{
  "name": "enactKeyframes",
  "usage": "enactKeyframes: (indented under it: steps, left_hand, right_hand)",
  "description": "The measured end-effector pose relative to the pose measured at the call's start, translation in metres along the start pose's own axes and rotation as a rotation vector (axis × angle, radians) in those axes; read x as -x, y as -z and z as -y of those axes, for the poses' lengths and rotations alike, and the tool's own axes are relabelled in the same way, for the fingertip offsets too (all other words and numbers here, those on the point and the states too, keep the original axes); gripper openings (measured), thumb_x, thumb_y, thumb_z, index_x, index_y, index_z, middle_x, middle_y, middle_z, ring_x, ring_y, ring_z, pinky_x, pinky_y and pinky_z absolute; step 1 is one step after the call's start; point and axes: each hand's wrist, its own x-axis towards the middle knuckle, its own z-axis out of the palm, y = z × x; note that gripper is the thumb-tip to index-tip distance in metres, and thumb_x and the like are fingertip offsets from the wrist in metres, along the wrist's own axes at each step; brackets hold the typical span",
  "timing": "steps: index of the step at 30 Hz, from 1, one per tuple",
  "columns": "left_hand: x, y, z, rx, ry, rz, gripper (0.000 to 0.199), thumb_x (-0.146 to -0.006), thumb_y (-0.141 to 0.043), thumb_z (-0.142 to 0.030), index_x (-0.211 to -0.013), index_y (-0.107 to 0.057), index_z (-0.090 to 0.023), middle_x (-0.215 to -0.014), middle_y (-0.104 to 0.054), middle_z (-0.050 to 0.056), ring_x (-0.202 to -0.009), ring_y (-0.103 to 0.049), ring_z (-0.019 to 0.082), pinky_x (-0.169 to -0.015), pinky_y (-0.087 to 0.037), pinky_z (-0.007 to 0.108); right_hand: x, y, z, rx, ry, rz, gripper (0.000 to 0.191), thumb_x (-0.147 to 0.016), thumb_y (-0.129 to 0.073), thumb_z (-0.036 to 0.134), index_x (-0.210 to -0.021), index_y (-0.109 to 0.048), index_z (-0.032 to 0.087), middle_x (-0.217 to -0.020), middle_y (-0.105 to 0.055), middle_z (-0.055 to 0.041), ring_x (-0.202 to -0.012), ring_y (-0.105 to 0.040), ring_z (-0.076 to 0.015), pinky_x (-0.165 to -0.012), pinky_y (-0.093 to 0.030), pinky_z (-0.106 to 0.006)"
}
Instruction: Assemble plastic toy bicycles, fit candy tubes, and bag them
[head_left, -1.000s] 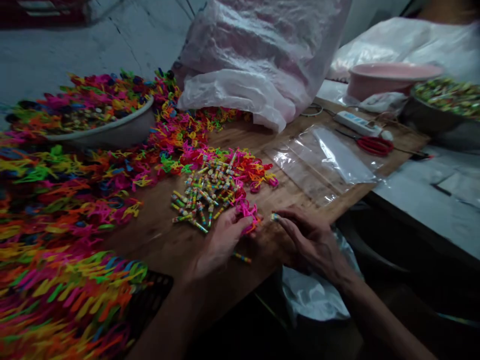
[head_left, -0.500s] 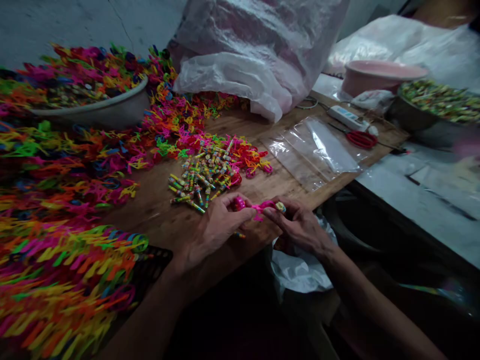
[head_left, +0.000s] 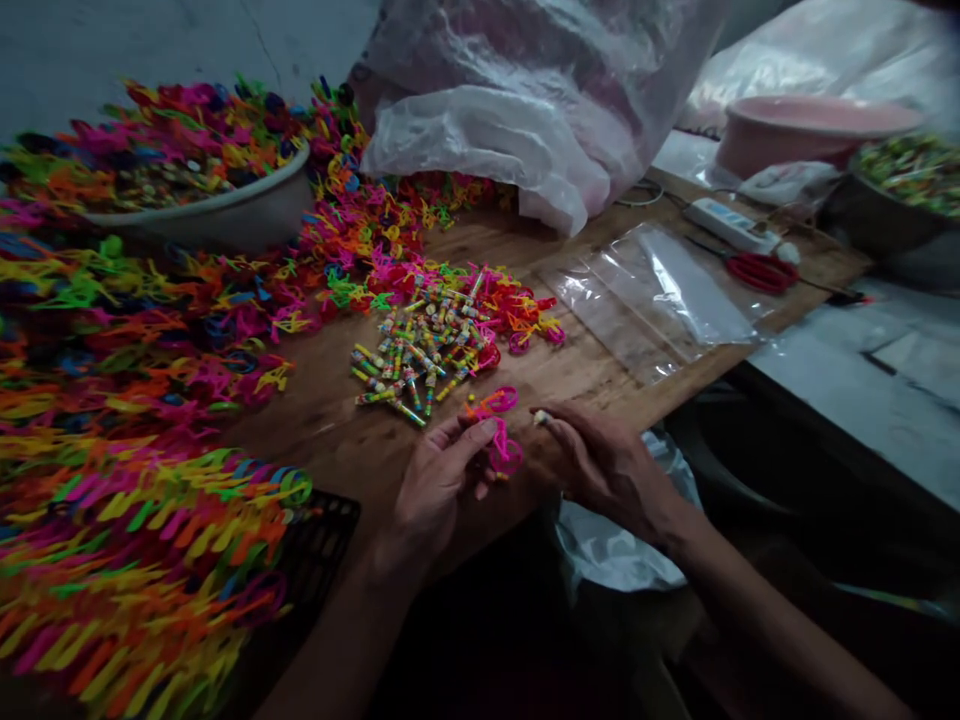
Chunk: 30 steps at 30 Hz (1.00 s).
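My left hand (head_left: 441,478) is closed, thumb against fingers, on a pink plastic piece (head_left: 505,452) with a round loop. Just beyond its fingertips is another piece, orange and pink (head_left: 493,402); whether it lies on the wood or is held too I cannot tell. My right hand (head_left: 611,470) is a short way to the right, its fingers curled round a small tube whose pale end (head_left: 541,417) sticks out at the fingertips. Past both hands lies a heap of small printed tubes (head_left: 412,350), against red, pink and yellow plastic pieces (head_left: 525,310).
Colourful plastic pieces (head_left: 150,330) cover the left side, around a heaped grey basin (head_left: 225,215). A black crate (head_left: 330,530) holds rows of them. Clear plastic bags (head_left: 637,290), red-handled scissors (head_left: 761,272) and a power strip (head_left: 731,225) lie right. A white bag (head_left: 622,550) hangs below the table edge.
My hands have moved apart. The pink piece that was between both hands is now in my left hand alone, and an orange and pink piece shows beside it. The view has shifted slightly.
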Motion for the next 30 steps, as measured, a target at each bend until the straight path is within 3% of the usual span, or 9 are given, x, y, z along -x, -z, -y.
enactKeyframes:
  steps: [4,7,11,15,20,23,30]
  left_hand:
    - [-0.001,-0.004,-0.002,0.069,0.027,-0.033,0.017,-0.076,-0.065,-0.025,-0.086,-0.060,-0.012,-0.065,-0.056,-0.003,-0.055,-0.051,0.007,-0.047,-0.040,0.017]
    - [-0.001,-0.006,-0.002,0.126,0.053,-0.043,0.019,-0.073,-0.068,-0.021,-0.088,-0.062,-0.010,-0.070,-0.061,-0.001,-0.060,-0.054,0.007,-0.059,-0.045,0.018]
    - [-0.001,-0.009,0.002,0.183,0.053,-0.011,0.022,-0.073,-0.069,-0.019,-0.091,-0.063,-0.010,-0.073,-0.063,0.001,-0.063,-0.057,0.008,-0.062,-0.045,0.018]
    - [-0.001,-0.011,0.005,0.191,0.031,0.005,0.020,-0.072,-0.069,-0.019,-0.088,-0.063,-0.008,-0.072,-0.064,0.002,-0.063,-0.058,0.008,-0.064,-0.046,0.018]
    - [0.002,-0.010,0.005,0.150,0.075,0.030,0.025,-0.073,-0.068,-0.021,-0.095,-0.062,-0.008,-0.073,-0.066,0.004,-0.062,-0.060,0.010,-0.061,-0.047,0.020]
    - [0.005,-0.011,0.007,0.181,0.072,0.058,0.025,-0.076,-0.066,-0.021,-0.098,-0.061,-0.008,-0.079,-0.067,0.006,-0.066,-0.062,0.011,-0.065,-0.049,0.022]
    - [0.008,-0.017,0.019,0.213,0.028,-0.016,0.024,-0.074,-0.067,-0.018,-0.094,-0.059,-0.009,-0.072,-0.065,0.002,-0.061,-0.059,0.009,-0.064,-0.048,0.022]
  right_hand:
    - [-0.005,-0.013,-0.003,-0.104,0.028,-0.107,0.020,-0.089,-0.053,0.027,-0.107,-0.060,0.022,-0.098,-0.066,-0.0023,-0.089,-0.062,-0.0141,-0.079,-0.049,-0.025]
    - [-0.006,-0.022,-0.002,-0.191,-0.004,-0.108,0.013,-0.087,-0.055,0.028,-0.095,-0.062,0.019,-0.088,-0.066,-0.0020,-0.080,-0.062,-0.0135,-0.073,-0.050,-0.024]
    - [-0.003,-0.025,-0.002,-0.256,-0.015,-0.126,0.013,-0.087,-0.056,0.026,-0.096,-0.061,0.018,-0.089,-0.066,-0.0027,-0.081,-0.062,-0.0138,-0.074,-0.050,-0.025]
    - [0.002,-0.026,-0.001,-0.209,-0.009,-0.199,0.012,-0.086,-0.057,0.023,-0.097,-0.060,0.019,-0.090,-0.065,-0.0025,-0.082,-0.062,-0.0133,-0.075,-0.050,-0.025]
    - [0.006,-0.030,0.003,-0.129,0.152,-0.224,0.016,-0.087,-0.054,0.016,-0.102,-0.056,0.019,-0.090,-0.064,-0.0028,-0.082,-0.062,-0.0129,-0.073,-0.051,-0.023]
    - [0.007,-0.029,0.005,-0.107,0.156,-0.263,0.016,-0.086,-0.055,0.016,-0.102,-0.057,0.019,-0.090,-0.065,-0.0025,-0.081,-0.062,-0.0126,-0.073,-0.051,-0.022]
    - [0.009,-0.020,-0.003,0.021,0.261,-0.158,0.017,-0.087,-0.055,0.018,-0.103,-0.057,0.020,-0.093,-0.066,-0.0041,-0.086,-0.062,-0.0147,-0.075,-0.050,-0.025]
